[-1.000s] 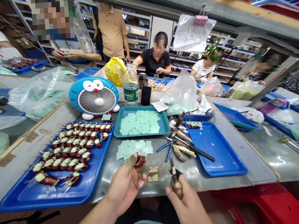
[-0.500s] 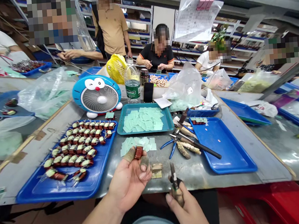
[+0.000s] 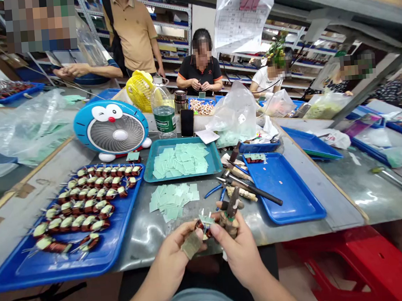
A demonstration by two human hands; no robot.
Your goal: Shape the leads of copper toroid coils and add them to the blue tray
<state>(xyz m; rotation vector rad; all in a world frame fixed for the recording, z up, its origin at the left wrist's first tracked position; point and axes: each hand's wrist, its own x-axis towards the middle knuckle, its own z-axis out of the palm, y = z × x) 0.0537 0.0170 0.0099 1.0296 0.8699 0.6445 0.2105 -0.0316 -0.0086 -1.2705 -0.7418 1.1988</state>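
My left hand (image 3: 183, 249) is closed on a small copper-wound coil (image 3: 200, 225), with a covered fingertip on its thumb. A pale green square sheet (image 3: 206, 219) sits on top of the coil, and thin wire leads stick up there. In my right hand (image 3: 241, 244) is a pair of pliers (image 3: 232, 206), with dark jaws pointing up and away. The right thumb also touches the near side of the coil, so both hands meet over the table's front edge. Part of the coil is hidden by the fingers.
Left stands a blue tray (image 3: 101, 260) with rows of coils; right, another blue tray (image 3: 291, 194). Green sheets (image 3: 172, 199) lie loose before a teal tray (image 3: 184, 176). Tools, including a hammer (image 3: 256, 191), lie between. Behind are a blue fan (image 3: 112, 127) and a bottle (image 3: 164, 118).
My right hand has come up and left with the pliers to meet my left hand at the coil. A green sheet now shows on the coil. The view has shifted right.
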